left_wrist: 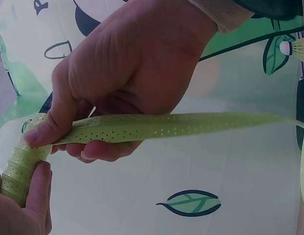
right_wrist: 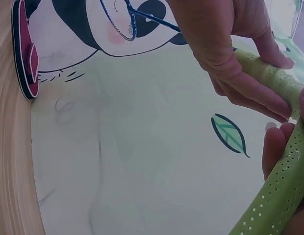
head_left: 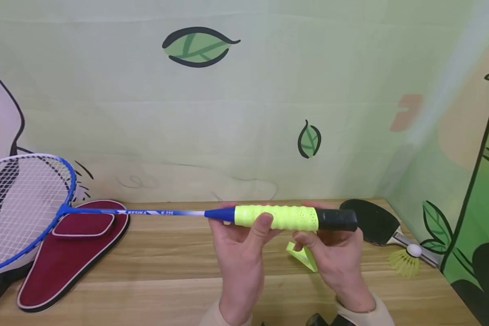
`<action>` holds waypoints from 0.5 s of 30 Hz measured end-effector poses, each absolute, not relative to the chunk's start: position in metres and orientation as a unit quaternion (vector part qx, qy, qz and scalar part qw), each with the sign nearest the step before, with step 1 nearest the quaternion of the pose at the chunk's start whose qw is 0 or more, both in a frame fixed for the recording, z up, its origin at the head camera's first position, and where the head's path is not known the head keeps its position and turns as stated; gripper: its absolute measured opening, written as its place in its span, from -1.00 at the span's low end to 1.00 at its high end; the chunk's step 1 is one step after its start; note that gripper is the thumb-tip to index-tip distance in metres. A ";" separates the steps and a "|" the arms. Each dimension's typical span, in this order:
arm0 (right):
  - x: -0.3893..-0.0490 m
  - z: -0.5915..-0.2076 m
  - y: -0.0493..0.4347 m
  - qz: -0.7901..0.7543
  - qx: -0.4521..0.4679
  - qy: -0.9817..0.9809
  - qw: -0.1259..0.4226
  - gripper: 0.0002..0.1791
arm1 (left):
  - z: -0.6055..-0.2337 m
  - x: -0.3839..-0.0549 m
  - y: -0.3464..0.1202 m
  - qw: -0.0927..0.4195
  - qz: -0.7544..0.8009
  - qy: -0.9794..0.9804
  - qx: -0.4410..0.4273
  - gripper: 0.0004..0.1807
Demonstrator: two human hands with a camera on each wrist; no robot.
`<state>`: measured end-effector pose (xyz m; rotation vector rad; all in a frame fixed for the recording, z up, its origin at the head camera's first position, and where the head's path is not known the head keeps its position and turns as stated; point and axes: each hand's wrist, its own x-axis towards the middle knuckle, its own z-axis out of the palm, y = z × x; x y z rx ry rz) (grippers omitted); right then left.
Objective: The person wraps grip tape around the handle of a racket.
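A blue-and-white badminton racket (head_left: 167,213) is held level, its strung head at the left. Bright yellow perforated grip tape (head_left: 285,218) winds round much of its handle, with bare black handle (head_left: 336,220) at the right end. My left hand (head_left: 242,258) grips the wrapped part near the blue cone, thumb across the front. My right hand (head_left: 340,262) is by the edge of the wrapping. In the left wrist view, the right hand (left_wrist: 127,63) pinches the tape's loose length (left_wrist: 166,126), which stretches away from the handle. The left hand (left_wrist: 22,213) shows partly there.
A dark red bat case (head_left: 81,253) with pale piping lies at the table's left, behind the racket head. At the right lie a black table tennis bat (head_left: 371,222) and a yellow shuttlecock (head_left: 407,260). A printed wall sheet (head_left: 248,113) stands behind the wooden table (head_left: 167,262).
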<state>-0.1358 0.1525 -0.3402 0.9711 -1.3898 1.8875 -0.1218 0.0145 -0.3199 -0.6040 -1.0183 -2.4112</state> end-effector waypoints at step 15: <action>-0.134 -0.341 0.152 0.704 0.325 -0.550 0.309 -0.71 | -0.317 -0.117 0.013 0.171 -0.880 -0.323 -0.302 -0.36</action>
